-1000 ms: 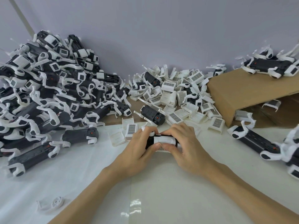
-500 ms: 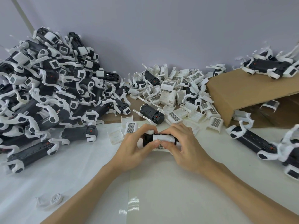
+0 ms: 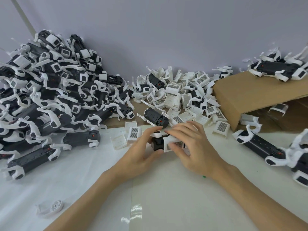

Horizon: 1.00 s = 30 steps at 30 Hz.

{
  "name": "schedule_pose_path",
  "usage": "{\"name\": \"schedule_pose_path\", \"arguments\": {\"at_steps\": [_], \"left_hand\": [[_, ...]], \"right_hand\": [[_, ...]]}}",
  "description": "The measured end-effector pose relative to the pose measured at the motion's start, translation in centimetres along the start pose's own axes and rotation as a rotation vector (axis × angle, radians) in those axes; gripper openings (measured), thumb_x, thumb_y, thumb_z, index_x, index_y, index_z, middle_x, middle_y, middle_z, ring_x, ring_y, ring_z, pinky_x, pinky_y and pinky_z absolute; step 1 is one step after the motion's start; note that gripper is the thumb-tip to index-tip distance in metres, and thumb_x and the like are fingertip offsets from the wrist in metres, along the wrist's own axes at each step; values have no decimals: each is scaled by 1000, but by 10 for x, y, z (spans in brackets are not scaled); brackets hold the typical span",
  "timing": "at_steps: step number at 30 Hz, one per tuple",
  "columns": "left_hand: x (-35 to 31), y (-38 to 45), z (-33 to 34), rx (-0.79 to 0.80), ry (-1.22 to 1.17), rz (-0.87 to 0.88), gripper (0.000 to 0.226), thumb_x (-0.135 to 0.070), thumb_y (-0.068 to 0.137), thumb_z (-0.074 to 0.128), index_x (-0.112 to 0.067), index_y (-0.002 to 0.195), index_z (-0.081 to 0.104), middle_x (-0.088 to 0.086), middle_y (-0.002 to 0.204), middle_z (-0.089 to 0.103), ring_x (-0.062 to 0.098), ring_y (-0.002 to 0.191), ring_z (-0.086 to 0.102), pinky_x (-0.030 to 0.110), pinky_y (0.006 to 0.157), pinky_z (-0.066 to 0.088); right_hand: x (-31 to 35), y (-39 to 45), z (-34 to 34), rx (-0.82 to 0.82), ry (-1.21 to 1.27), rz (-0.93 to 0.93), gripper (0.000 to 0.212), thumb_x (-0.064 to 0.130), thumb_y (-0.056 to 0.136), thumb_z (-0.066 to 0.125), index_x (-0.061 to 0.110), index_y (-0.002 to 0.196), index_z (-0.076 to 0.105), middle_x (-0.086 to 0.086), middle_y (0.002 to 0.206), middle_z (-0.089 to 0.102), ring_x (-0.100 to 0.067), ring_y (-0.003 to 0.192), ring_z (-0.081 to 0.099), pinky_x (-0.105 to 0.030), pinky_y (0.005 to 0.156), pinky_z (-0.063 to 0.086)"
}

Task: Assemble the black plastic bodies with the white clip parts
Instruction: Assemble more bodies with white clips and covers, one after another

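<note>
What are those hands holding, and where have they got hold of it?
One black body with a white clip part on it. The left hand grips its black end; the right hand holds the clip part.

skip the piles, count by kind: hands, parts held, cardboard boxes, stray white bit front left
hands: 2 (left hand, right hand)
black body held: 1
white clip part held: 1
cardboard box: 1
stray white ring part: 1
total: 6
</note>
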<state>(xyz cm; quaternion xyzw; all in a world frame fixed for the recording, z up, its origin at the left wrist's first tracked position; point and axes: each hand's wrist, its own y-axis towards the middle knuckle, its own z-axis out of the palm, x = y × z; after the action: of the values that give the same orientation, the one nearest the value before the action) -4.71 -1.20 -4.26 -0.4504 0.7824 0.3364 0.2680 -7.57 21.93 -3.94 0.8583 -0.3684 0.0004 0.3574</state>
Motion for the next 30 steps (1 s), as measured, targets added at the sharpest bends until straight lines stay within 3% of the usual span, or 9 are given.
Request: {"name": "schedule_pose_path", "arguments": {"at_steps": [3,8,14,19,22,24,26,28,30], "left_hand": [[1,1,2,-7,13,7,65,-32,99,71,-38,155,38,-10,136,60,11,123,60,18,106,45],[2,1,-1,-25,52,17,58,-24,96,80,-28,144,49,-9,125,68,2,117,62,6,97,40],[3,0,-2,-43,105,77,52,-19,95,80,-18,139,53,-4,117,68,3,108,63,13,96,44],[4,1,-2,-27,113,93,52,-17,96,79,-16,141,52,-6,115,67,7,106,63,20,97,46],[5,1,0,-39,104,82,50,-20,97,77,-19,140,51,-15,116,64,7,111,62,23,99,47],[7,2,3,-121,143,91,48,-22,97,77,-23,139,52,-24,119,62,7,113,61,24,99,47],[9,2,5,-272,210,100,48,-27,95,78,-32,135,51,-33,117,60,2,109,58,13,95,43],[8,0,8,-410,241,76,49,-32,93,81,-40,130,51,-37,116,60,-1,104,56,8,89,42],[8,-1,11,-505,259,62,51,-30,90,84,-42,127,51,-32,115,63,5,100,58,21,85,50]], "right_hand": [[4,4,1,24,8,13,47,53,92,70,15,119,72,7,110,69,-18,111,59,-42,105,41],[3,7,2,16,83,71,40,49,83,82,15,103,74,10,97,69,-16,99,58,-39,96,42],[5,6,6,-24,141,118,37,48,80,80,15,96,74,13,89,67,-12,89,56,-21,92,36],[3,6,7,-3,220,176,36,49,78,83,20,97,74,15,89,67,-8,89,54,-20,90,35],[0,3,8,-38,134,77,40,53,85,77,19,106,75,13,97,69,-11,98,57,-27,97,39],[0,5,9,-93,-20,-20,49,53,90,73,16,123,71,9,120,69,-15,117,59,-35,108,40],[6,8,8,-173,-64,3,62,50,92,73,9,137,61,0,142,59,-20,133,52,-37,115,37],[16,8,8,-337,66,138,55,50,90,76,8,123,62,-1,127,61,-19,120,55,-28,106,40],[26,7,5,-389,326,422,48,61,90,70,14,98,62,8,93,65,-12,87,61,-21,80,45]]}}
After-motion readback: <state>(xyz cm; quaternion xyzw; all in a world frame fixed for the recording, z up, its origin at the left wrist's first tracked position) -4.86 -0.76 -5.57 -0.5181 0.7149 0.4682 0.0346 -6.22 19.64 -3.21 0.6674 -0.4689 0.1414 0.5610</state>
